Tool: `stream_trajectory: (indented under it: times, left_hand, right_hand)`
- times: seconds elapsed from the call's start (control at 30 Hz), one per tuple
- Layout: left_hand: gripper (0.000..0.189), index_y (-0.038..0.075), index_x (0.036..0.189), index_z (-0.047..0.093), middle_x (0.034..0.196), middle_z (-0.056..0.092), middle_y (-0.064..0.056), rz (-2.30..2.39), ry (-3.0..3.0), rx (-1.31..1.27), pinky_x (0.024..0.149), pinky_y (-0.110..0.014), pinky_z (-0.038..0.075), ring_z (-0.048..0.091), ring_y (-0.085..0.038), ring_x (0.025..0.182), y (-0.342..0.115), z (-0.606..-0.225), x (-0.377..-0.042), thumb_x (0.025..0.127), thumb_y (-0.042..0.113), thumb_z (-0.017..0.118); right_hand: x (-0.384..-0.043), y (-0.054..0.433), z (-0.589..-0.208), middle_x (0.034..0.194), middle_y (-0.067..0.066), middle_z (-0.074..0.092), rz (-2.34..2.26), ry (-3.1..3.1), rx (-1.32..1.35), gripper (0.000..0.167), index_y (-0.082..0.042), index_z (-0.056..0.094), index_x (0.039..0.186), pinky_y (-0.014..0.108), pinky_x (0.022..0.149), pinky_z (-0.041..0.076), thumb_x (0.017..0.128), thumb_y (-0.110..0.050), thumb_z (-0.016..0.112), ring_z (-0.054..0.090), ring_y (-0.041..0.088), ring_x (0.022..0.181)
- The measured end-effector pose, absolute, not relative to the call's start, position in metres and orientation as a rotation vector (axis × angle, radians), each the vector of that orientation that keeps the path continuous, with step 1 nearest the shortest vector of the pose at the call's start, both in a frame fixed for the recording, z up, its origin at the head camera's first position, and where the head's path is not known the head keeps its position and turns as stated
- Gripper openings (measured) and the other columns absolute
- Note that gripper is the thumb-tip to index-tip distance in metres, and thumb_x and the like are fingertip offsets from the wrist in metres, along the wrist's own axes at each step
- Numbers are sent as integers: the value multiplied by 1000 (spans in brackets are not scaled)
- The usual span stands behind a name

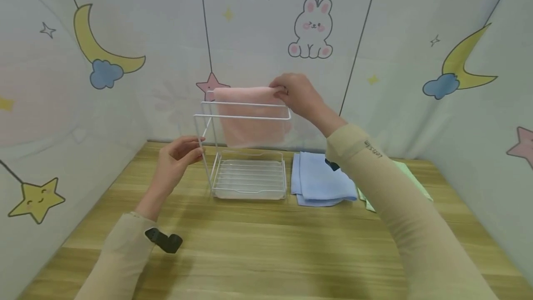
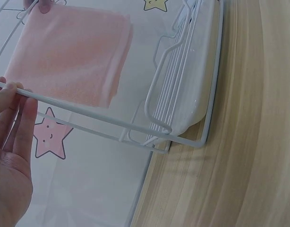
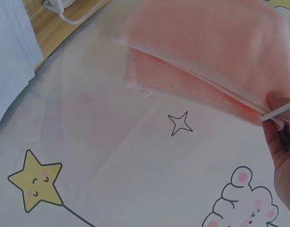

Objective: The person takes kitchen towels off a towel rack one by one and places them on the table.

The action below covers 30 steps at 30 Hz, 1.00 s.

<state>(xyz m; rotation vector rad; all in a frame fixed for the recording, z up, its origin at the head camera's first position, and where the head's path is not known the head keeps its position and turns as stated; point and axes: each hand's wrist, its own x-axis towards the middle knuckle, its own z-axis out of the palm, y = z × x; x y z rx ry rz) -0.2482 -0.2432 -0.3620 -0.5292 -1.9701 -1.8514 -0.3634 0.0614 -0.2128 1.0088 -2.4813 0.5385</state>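
Observation:
A pink towel (image 1: 254, 121) hangs folded over the rearmost top bar of a white wire rack (image 1: 245, 117). My right hand (image 1: 297, 94) pinches the towel's upper right corner at that bar; the right wrist view shows the towel's layered edges (image 3: 197, 71) between thumb and fingers. My left hand (image 1: 179, 154) holds the rack's left front upright, with thumb and fingertips on the wire in the left wrist view (image 2: 15, 123). Low in the rack sits a white tray (image 1: 250, 193) under a wire grid (image 1: 250, 172).
Right of the rack lies a folded blue towel (image 1: 322, 182) on the wooden table (image 1: 266, 253). A green towel (image 1: 410, 179) lies farther right, partly hidden by my right sleeve. A printed curtain (image 1: 175, 27) stands close behind the rack.

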Motion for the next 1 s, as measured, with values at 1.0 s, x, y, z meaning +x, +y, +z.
stream_trajectory:
  times: [1.0]
  left_hand:
    - [24, -6, 117, 62, 103, 73, 15, -1839, -1992, -517, 82, -19, 62, 71, -4, 88, -244, -363, -248, 94, 1, 63]
  right_hand:
    - [-372, 67, -200, 113, 11, 74, 638, -2469, 937, 18, -5, 72, 110, 38, 93, 57, 95, -13, 67, 67, 24, 101]
